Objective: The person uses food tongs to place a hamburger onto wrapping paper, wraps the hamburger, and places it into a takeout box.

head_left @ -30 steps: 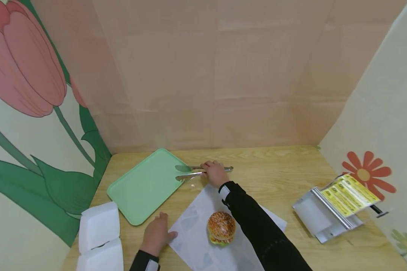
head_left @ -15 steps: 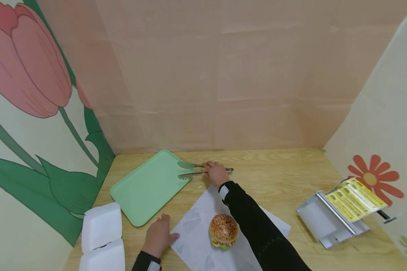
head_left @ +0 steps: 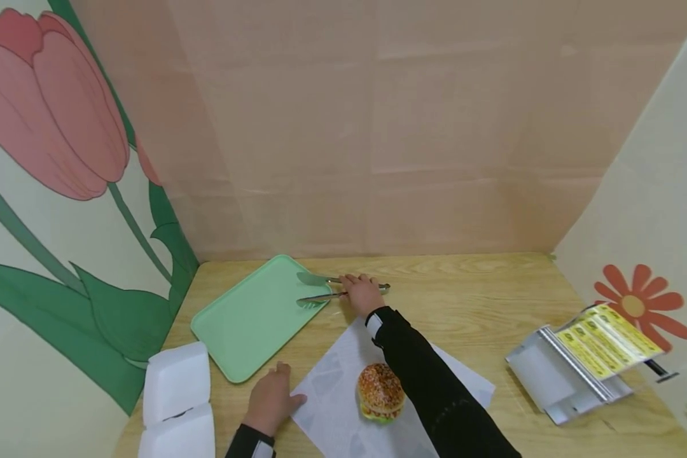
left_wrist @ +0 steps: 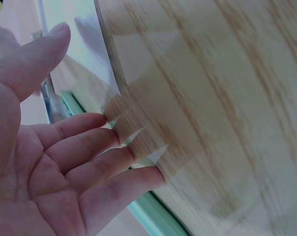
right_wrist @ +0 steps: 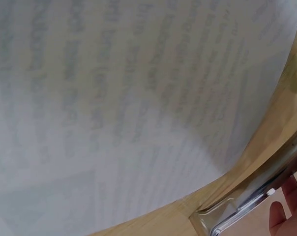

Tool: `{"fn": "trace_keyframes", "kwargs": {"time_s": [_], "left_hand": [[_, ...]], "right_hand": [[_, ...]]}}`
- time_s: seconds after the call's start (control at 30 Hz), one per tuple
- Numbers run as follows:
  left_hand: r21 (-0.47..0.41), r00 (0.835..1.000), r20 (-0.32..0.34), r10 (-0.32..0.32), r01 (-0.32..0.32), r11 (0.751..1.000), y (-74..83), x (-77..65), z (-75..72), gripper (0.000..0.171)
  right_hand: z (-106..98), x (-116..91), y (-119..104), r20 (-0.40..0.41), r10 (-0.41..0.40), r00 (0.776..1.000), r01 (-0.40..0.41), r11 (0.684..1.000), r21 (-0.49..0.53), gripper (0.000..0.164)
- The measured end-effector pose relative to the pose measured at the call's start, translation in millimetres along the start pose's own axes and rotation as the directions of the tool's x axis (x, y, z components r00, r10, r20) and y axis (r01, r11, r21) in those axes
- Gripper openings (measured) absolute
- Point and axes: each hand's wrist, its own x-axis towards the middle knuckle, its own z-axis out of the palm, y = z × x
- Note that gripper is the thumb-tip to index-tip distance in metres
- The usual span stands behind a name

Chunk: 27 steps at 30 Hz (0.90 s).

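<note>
In the head view my right hand grips a pair of metal tongs near the handle end. One tip is a flat blade and the other has tines; the two stand apart over the right edge of a light green tray. The bent end of the tongs also shows in the right wrist view. My left hand is open on the table, its thumb at the left corner of a white paper sheet. A sesame-topped burger sits on that sheet, partly beside my right sleeve.
An opened white foam box stands at the left, close to the tray. On the right side is a metal dispenser with a yellow printed label strip. The wooden table meets a backing wall behind and decorated panels at both sides.
The tongs in my right hand have shifted slightly left over the tray. The whole scene sits a little further right in view. My left hand stays by the paper corner.
</note>
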Motion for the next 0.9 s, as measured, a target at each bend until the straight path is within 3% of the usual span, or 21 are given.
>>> {"fn": "trace_keyframes", "kwargs": {"time_s": [0.17, 0.43, 0.67, 0.8, 0.9], "left_hand": [[0.004, 1.0, 0.021, -0.002, 0.002, 1.0, 3.4, 1.9, 3.5, 0.08], [0.015, 0.999, -0.044, 0.024, -0.023, 1.0, -1.9, -1.8, -0.3, 0.077], [0.036, 1.0, 0.008, -0.021, 0.021, 0.999, -4.4, -3.7, -12.0, 0.078], [0.051, 0.999, 0.031, -0.04, 0.038, 0.998, -4.8, -2.5, -15.5, 0.072], [0.057, 0.998, 0.02, -0.06, 0.059, 0.997, -2.7, -1.1, -16.9, 0.062]], "right_hand": [[-5, -8, 4, 0.036, 0.021, 0.999, -0.021, 1.0, 0.012, 0.055], [-39, -31, 11, 0.02, 0.016, 1.0, -0.018, 0.987, 0.158, 0.048], [-65, -85, 38, 0.159, 0.152, 0.975, -0.185, 0.958, 0.22, 0.031], [-68, -108, 49, 0.23, 0.214, 0.949, -0.267, 0.935, 0.232, 0.027], [-62, -113, 52, 0.269, 0.242, 0.932, -0.31, 0.917, 0.251, 0.027]]}}
